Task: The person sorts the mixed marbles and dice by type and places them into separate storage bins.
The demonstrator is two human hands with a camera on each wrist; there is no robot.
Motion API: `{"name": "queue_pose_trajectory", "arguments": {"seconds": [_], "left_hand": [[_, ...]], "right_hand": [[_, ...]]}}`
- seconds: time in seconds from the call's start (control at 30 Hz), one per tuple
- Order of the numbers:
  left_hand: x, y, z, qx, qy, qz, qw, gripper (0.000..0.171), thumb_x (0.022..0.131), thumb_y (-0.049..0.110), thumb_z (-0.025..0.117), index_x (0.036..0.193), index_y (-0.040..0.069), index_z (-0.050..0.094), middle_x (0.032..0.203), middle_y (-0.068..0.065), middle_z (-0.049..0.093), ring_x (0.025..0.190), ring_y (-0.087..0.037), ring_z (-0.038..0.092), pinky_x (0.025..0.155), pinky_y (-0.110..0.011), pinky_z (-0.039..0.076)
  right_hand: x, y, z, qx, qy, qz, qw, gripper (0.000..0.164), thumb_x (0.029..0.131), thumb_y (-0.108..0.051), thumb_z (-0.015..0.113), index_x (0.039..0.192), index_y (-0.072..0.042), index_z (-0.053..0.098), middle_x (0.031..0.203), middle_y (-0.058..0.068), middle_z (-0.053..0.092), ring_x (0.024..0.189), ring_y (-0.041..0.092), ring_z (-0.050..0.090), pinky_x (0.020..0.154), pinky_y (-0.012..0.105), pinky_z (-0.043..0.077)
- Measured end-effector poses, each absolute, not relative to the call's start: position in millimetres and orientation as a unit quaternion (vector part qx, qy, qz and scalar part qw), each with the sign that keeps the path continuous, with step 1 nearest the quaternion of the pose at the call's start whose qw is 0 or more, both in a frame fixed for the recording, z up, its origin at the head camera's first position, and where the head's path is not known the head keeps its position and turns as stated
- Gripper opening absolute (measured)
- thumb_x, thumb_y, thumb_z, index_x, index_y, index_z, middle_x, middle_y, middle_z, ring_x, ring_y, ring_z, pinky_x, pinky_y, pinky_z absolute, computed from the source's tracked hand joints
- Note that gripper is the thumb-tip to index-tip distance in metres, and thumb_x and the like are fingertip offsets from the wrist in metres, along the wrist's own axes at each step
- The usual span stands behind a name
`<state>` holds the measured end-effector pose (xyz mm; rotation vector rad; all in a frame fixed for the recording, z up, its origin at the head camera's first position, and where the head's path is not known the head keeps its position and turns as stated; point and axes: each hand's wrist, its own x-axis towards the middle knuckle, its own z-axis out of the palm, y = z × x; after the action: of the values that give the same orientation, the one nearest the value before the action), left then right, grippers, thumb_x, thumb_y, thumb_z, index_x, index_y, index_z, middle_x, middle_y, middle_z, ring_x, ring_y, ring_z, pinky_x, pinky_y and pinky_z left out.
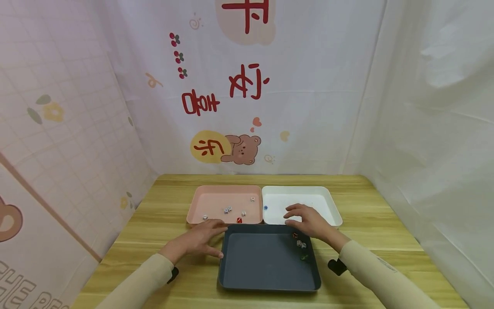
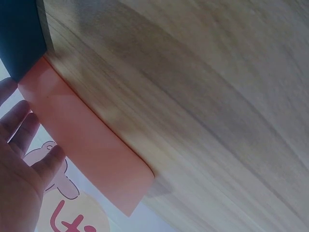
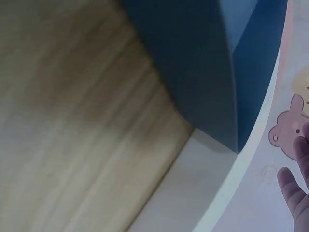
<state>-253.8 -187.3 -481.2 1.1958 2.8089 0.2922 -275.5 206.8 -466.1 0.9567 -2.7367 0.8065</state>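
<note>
My left hand [image 1: 200,238] is at the left rim of a dark grey tray [image 1: 266,264], fingers loosely spread, nothing held. My right hand [image 1: 308,221] hovers over the front of a white tray [image 1: 297,195], near the dark tray's back right corner; its fingers are slightly bent and no object shows in them. Along the dark tray's right side lie an orange-marked die [image 1: 295,235], two pale dice [image 1: 299,243] and a green die [image 1: 304,257]. A blue die [image 1: 265,207] sits at the white tray's left wall.
Behind the dark tray, a pink tray [image 1: 224,195] adjoins the white one. It contains several white dice and a red die [image 1: 239,220]. All the trays stand on a wooden table [image 1: 370,240], with printed cloth [image 1: 316,107] hanging behind and at both sides.
</note>
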Motion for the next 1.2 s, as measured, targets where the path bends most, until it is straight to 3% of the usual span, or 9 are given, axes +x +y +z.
{"name": "queue_pose_trajectory", "arguments": {"seconds": [0.2,0.53,0.87,1.2], "left_hand": [[-252.9,-187.9,-481.1,0.389,0.915,0.097,0.039,0.084,0.072,0.062,0.062,0.137,0.013,0.042,0.138,-0.010,0.035,0.127,-0.026,0.030,0.100,-0.047,0.027],[-254.2,-187.6,-483.2,0.387,0.916,0.094,0.040,0.085,0.072,0.063,0.061,0.137,0.014,0.041,0.139,-0.010,0.034,0.128,-0.026,0.029,0.101,-0.048,0.025],[-253.8,-188.0,-484.0,0.386,0.917,0.088,0.034,0.085,0.072,0.065,0.060,0.137,0.015,0.041,0.138,-0.009,0.034,0.127,-0.026,0.029,0.101,-0.048,0.025],[-252.6,-187.5,-481.1,0.391,0.919,0.041,0.017,0.084,0.073,0.068,0.055,0.137,0.015,0.042,0.138,-0.007,0.035,0.127,-0.027,0.029,0.101,-0.049,0.023]], "right_hand": [[-263.3,210.8,-470.6,0.335,-0.902,0.269,0.050,0.032,0.085,-0.041,0.059,0.103,-0.016,0.069,0.120,0.005,0.055,0.109,0.025,0.051,0.084,0.043,0.044],[-250.4,222.1,-480.1,0.349,-0.900,0.257,0.039,0.028,0.084,-0.041,0.062,0.101,-0.020,0.070,0.120,0.002,0.054,0.107,0.019,0.052,0.083,0.040,0.044],[-241.7,233.3,-492.4,0.386,-0.889,0.237,0.063,0.025,0.082,-0.039,0.065,0.096,-0.019,0.071,0.117,0.005,0.055,0.107,0.022,0.050,0.085,0.040,0.042],[-234.1,244.0,-501.9,0.423,-0.881,0.191,0.093,0.020,0.074,-0.033,0.074,0.088,-0.020,0.071,0.118,0.012,0.054,0.109,0.030,0.048,0.086,0.047,0.039]]}}
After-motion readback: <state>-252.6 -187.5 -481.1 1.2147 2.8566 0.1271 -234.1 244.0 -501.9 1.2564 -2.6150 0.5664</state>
